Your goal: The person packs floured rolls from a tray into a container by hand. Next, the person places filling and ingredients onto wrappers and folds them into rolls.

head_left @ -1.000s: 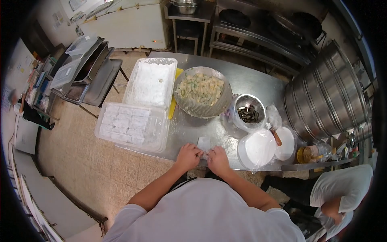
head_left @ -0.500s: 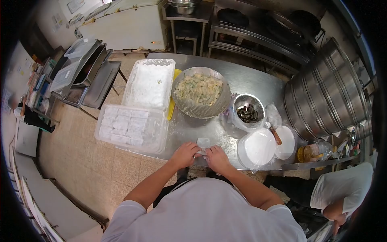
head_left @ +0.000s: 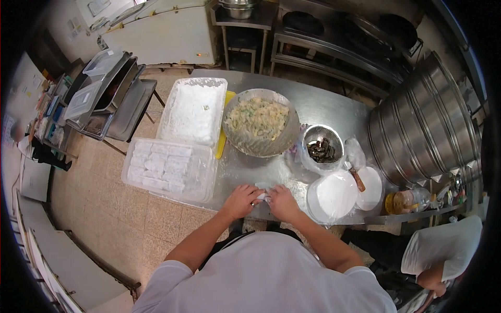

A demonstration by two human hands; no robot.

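Observation:
At the near edge of the steel table, my left hand and my right hand face each other. Their fingers pinch a small, thin white wrapper, partly hidden beneath the fingertips. Straight ahead stands a large metal bowl of pale, green-flecked filling. To its right, a smaller bowl lined with plastic holds dark pieces. Round white sheets lie stacked in plastic near my right hand. On the left, a clear container holds rows of white-dusted rolls.
A tray of white powder sits behind the rolls. A wooden-handled tool lies on the bagged sheets at right. Tall metal steamers and an oil bottle stand farther right. Another person is at the lower right.
Both hands have moved slightly forward over the wrapper. Less of it shows beyond the fingers, and it looks more folded. The other things on the table stay in place.

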